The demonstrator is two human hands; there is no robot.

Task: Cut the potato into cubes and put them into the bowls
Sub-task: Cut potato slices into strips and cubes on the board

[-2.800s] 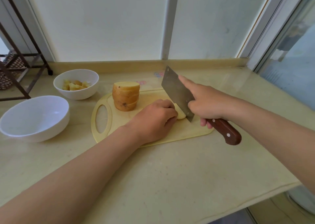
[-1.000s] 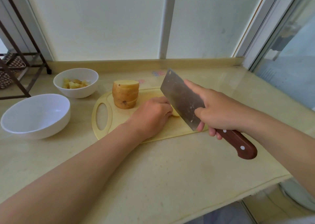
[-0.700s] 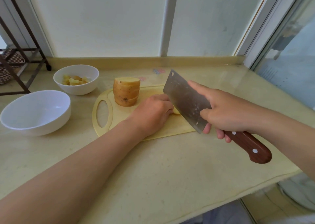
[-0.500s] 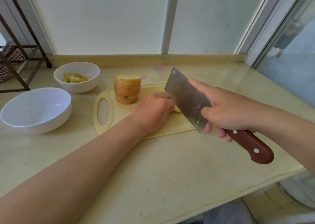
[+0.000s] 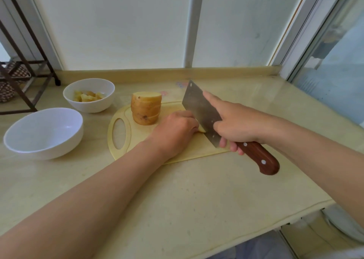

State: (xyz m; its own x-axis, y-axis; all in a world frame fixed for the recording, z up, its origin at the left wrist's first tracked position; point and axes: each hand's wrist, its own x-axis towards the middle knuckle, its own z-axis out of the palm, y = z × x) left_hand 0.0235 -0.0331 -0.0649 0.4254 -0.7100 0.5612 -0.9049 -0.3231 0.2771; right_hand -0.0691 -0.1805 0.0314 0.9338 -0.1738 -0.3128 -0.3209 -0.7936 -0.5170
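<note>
On the board [image 5: 141, 135], the left grip [image 5: 175, 132] curls over a firm, probably slippery potato piece [image 5: 201, 129], best pinned from above, while the right grip [image 5: 236, 124] clasps the cleaver [image 5: 200, 107].

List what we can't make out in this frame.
1. Potato piece: head view, mostly under the left hand; only a sliver shows by the cleaver.
2. Its fingertips: curled under that hand, so the gap to the blade is unclear.
3. Cubes in the far bowl: too small to count, partly behind its rim.
4. Rack: cut off by the left edge.
</note>
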